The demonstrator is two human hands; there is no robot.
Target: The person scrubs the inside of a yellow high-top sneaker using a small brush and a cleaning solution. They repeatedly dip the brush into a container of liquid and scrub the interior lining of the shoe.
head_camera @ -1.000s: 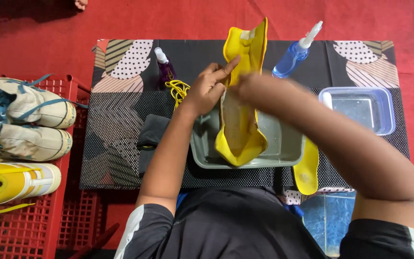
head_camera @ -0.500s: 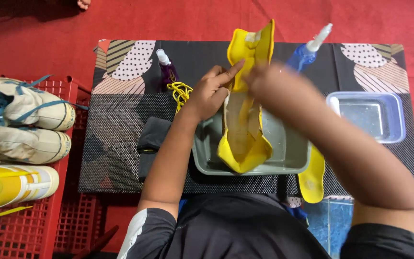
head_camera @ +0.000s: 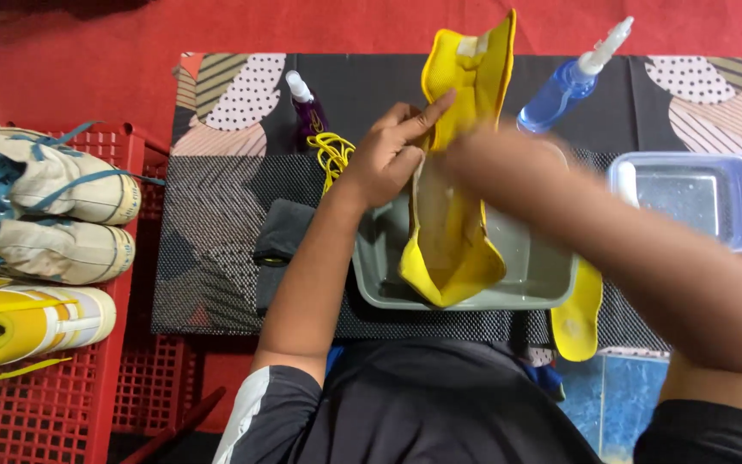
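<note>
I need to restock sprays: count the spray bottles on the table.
2. A small purple spray bottle stands at the table's back, left of the yellow shoe; a larger blue spray bottle stands right of it. The arms may hide others.

The shoe (head_camera: 457, 172) was yellow, and the insole (head_camera: 579, 316) too. The tray (head_camera: 517, 283) was grey, the tub (head_camera: 696, 198) pale blue. One bottle (head_camera: 567, 86) was blue, the other bottle (head_camera: 307, 110) purple. The mat (head_camera: 216, 198) was black with dotted and striped patches. The crate (head_camera: 53, 404) and floor (head_camera: 88, 51) were red.

yellow shoe (head_camera: 457, 180), upright, over grey basin (head_camera: 474, 275)
</note>
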